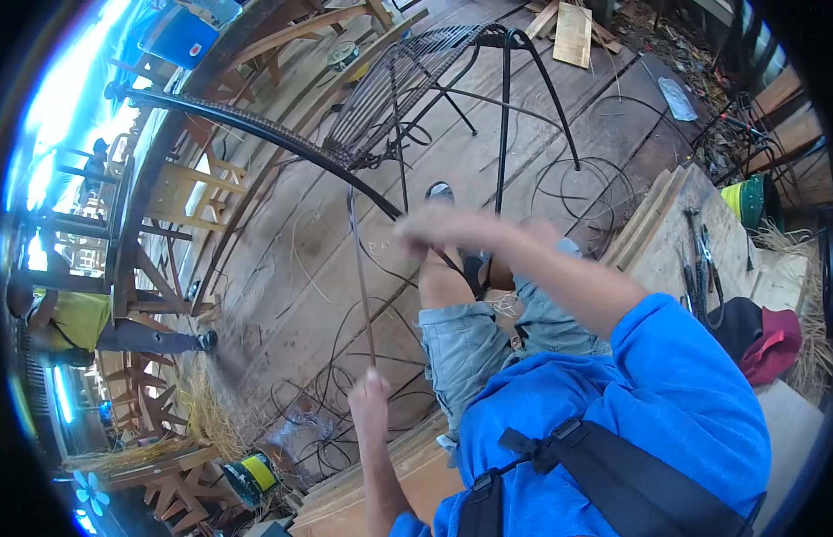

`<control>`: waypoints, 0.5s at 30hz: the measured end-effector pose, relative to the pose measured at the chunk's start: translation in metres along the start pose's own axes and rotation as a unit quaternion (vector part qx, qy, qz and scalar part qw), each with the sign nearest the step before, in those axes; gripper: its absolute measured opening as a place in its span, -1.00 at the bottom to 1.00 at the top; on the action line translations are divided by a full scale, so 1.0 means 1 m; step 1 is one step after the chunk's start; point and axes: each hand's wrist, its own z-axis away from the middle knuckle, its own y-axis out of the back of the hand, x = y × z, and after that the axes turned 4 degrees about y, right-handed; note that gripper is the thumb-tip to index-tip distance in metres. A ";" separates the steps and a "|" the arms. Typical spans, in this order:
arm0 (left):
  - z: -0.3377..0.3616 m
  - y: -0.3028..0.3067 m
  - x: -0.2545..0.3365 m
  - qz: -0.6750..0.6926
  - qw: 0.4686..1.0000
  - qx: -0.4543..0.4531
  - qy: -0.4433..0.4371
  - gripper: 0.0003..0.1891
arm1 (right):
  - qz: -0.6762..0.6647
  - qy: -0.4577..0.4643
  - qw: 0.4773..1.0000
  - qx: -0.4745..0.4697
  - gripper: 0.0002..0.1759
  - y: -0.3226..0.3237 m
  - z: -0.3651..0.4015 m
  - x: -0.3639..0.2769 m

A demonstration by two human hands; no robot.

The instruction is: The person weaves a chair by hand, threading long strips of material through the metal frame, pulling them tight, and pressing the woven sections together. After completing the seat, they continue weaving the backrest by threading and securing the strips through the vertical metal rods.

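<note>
A dark chair frame [504, 116] stands on the floor before me, its curved seat [407, 67] partly woven with dark strands. A long dark tube [273, 134] of the frame slants down toward my knees, wrapped with strand along part of its length. My left hand [370, 398] is closed on the end of a thin brown strand [361, 277], which runs taut up to the tube. My right hand [425, 226] is over the tube's near part, smeared by motion; its fingers cannot be made out.
Loose coils of dark strand [582, 192] lie on the plank floor [295, 233]. To my right, pliers [703, 259] and a dark red cloth [774, 345] rest on stacked boards. A person [76, 322] in a yellow shirt is at the left, near wooden furniture and straw [206, 412].
</note>
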 end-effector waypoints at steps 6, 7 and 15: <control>0.187 0.146 -0.287 -0.503 0.864 0.011 0.012 -0.64 | -0.435 -0.081 0.896 0.027 -0.59 -0.141 -0.079 0.022; 0.222 0.214 -0.390 -0.510 0.849 -0.061 0.120 -0.70 | -0.510 -0.070 0.851 0.106 -0.61 -0.139 -0.097 0.014; 0.002 0.121 -0.108 -0.333 0.940 0.026 -0.069 -0.68 | 0.144 0.149 0.971 -0.119 -0.85 -0.284 -0.009 0.024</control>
